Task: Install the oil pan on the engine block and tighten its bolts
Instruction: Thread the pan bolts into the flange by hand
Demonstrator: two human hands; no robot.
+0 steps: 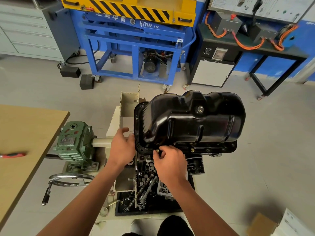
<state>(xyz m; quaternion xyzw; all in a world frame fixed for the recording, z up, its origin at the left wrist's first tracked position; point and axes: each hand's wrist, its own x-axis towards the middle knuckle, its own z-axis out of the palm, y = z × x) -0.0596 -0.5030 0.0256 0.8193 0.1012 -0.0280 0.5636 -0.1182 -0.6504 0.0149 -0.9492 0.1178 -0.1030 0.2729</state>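
Observation:
A glossy black oil pan [190, 120] sits upside-up on the engine block [148, 169], which is mounted on a cream stand. My right hand [168, 160] pinches a small brass-coloured bolt [157, 150] at the near-left part of the pan's flange. My left hand [121, 147] rests with relaxed fingers against the left end of the flange. Another bolt [192, 149] stands in the near flange to the right. A drain plug [200, 109] shows on top of the pan.
A green gearbox [75, 142] with a hand wheel [71, 179] is left of the stand. A wooden table [25, 133] holds a red-handled screwdriver [12, 155]. A black tray of parts [144, 201] lies below. A blue lift cart [136, 45] stands behind.

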